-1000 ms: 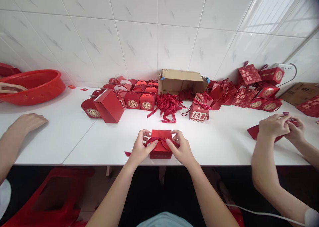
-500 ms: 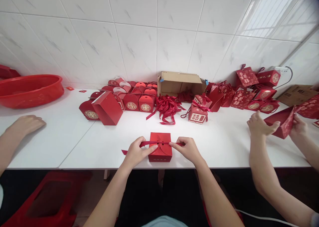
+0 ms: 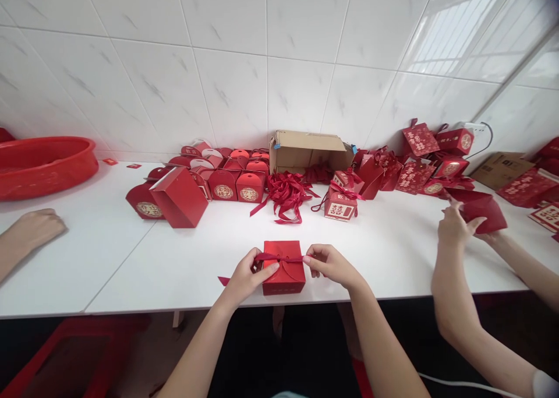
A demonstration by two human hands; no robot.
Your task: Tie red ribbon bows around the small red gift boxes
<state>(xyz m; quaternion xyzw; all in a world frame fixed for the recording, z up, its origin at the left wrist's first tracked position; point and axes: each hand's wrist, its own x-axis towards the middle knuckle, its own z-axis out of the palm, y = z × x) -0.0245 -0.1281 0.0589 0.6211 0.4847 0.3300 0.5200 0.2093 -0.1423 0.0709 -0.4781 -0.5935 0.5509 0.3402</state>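
Your left hand [image 3: 250, 276] and right hand [image 3: 331, 265] each pinch 1 side of the ribbon [image 3: 289, 259], across the box [image 3: 283, 284] on the table [image 3: 183, 270]. The box looks light, easily dented: steady its edges; pinch the soft, probably slippery ribbon close in.

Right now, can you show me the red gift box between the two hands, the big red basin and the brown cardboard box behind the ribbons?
Red gift box [image 3: 286, 272]: head view, top, below the ribbon.
Red basin [image 3: 48, 175]: head view, outer wall.
Brown cardboard box [image 3: 310, 142]: head view, upper panel.
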